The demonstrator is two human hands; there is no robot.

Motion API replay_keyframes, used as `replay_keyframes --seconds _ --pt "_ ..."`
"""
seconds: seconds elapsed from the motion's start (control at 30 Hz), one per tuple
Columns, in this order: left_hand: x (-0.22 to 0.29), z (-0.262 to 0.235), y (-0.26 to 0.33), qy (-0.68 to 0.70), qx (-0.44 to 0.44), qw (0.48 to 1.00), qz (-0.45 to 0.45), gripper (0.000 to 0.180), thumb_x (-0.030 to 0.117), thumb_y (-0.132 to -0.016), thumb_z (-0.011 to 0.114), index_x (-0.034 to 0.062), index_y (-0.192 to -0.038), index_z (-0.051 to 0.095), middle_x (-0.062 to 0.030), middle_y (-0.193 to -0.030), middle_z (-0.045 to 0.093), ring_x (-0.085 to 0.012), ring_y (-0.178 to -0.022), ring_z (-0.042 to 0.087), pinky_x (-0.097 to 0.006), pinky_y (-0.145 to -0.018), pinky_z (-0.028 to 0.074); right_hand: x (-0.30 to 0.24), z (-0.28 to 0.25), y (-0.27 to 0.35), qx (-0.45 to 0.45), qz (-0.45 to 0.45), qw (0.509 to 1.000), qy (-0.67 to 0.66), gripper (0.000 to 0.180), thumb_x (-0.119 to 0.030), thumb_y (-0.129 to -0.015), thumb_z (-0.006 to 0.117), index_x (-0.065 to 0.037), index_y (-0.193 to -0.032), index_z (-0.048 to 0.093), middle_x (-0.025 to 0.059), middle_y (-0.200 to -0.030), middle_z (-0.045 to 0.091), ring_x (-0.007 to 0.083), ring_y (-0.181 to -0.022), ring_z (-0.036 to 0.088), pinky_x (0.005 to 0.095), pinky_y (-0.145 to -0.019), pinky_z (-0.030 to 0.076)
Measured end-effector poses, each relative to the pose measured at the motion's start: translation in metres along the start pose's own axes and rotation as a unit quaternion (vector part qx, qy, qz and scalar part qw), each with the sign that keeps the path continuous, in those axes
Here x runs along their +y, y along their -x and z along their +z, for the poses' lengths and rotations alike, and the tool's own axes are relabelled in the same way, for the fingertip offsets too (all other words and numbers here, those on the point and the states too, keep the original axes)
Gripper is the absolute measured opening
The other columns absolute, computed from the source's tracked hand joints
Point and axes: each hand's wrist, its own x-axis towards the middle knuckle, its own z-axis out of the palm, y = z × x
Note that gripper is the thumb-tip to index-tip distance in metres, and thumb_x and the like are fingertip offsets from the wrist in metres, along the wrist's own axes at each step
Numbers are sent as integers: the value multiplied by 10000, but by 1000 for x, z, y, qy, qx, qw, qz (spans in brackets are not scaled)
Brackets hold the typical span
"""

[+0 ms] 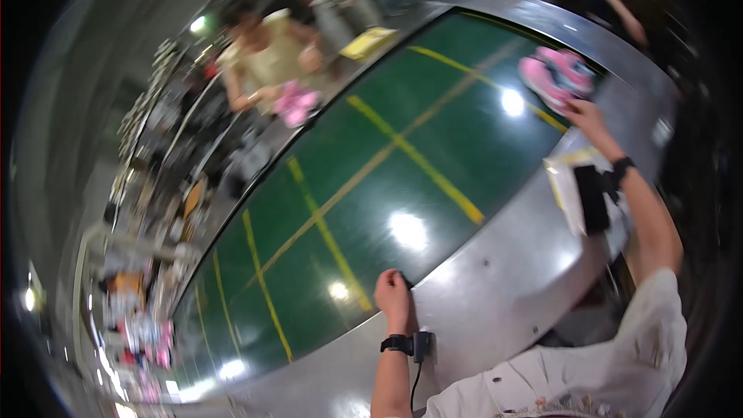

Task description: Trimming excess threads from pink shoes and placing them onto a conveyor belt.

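Note:
My right arm reaches out to the far right end of a green conveyor belt (348, 217). There my right hand (587, 120) has its fingers closed on the near edge of a pair of pink shoes (548, 81) with dark openings, lying on the belt. Over the belt's near edge, my left hand (392, 296) is curled into a fist. A small dark patch shows beside its fingers; what it holds, if anything, is hidden. Black bands with small devices sit on both wrists.
Yellow lines divide the belt, and a metal rim (472, 286) borders it. A white-and-yellow box-like item (569, 190) is on the near rim. Across the belt, a person (267, 62) handles pink pieces (296, 104) near a yellow stack (368, 43). Another person's arm (619, 8) shows at far right.

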Motion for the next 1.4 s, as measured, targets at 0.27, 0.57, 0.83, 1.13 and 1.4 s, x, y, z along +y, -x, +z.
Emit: replay_keyframes --seconds 0.27,0.57,0.83,1.13,1.4 --pt "10 -2 -1 -18 -26 997 -67 140 204 -832 609 125 -937 657 -58 -793 656 -226 -721 637 -339 -655 489 37 -2 -93 -38 9 952 305 598 -204 -549 786 -116 -1119 629 204 -1439 315 331 -1162 506 381 -925 441" --pt "24 7 1 -13 -31 998 -51 143 212 -829 608 129 -936 655 -52 -811 661 -229 -743 641 -334 -665 493 117 -5 -156 -125 112 957 235 693 -291 -547 774 -15 -1157 594 224 -1152 566 357 -1043 572 381 -889 470" --pt "12 4 6 -10 -24 1000 -12 156 224 -835 574 121 -924 649 -63 -816 658 -265 -758 633 -374 -676 490 -71 28 -54 -165 -74 954 241 523 -355 -602 728 -13 -992 657 184 -860 666 334 -813 645 413 -731 509" --pt "61 -19 30 156 -2 976 151 457 254 -842 631 -11 -1194 511 -181 -1190 535 -329 -1124 487 -387 -956 380 -255 56 162 -353 -297 874 152 334 -355 -617 683 -70 -789 655 151 -712 618 336 -689 618 433 -608 489" --pt "71 -60 96 157 -6 971 179 434 184 -726 764 53 -1103 592 -57 -931 628 -153 -662 545 -313 -587 439 -277 53 295 -414 -314 851 72 294 -352 -735 688 -102 -887 653 126 -747 581 310 -701 612 406 -602 491"
